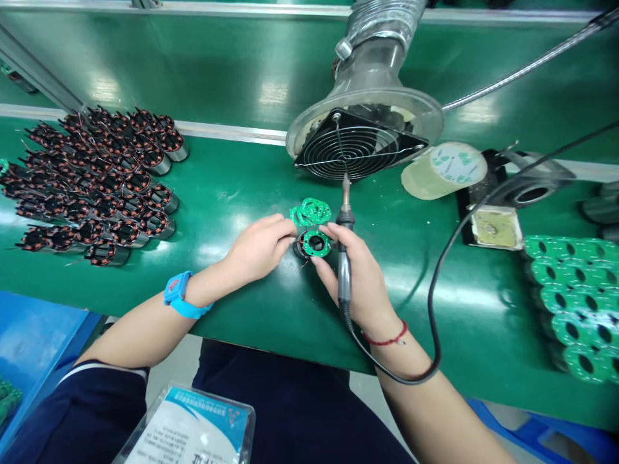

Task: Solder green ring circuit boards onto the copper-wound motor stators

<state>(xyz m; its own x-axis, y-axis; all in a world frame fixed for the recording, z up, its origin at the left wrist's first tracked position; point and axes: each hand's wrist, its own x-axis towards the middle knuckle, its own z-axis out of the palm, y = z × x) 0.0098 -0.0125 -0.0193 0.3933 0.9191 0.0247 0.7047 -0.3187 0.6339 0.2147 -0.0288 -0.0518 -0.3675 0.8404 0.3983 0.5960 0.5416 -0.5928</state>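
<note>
A motor stator with a green ring-shaped circuit board (309, 243) on top stands on the green table between my hands. My left hand (264, 248) is at its left side, fingers pinched together by its edge; what they grip is too small to make out. With my right hand (360, 277) I hold a soldering iron (344, 258), tip pointing away from me, while thumb and fingertips touch the board's right side. Several loose green ring boards (312, 211) lie just behind the stator.
Rows of wound stators (111, 174) stand at the left. A fume extractor (360, 142) hangs behind my hands. Right of it are a tape roll (445, 171), a soldering stand (496, 227) and board-topped stators (575, 296). The iron's cable (438, 309) loops over my right forearm.
</note>
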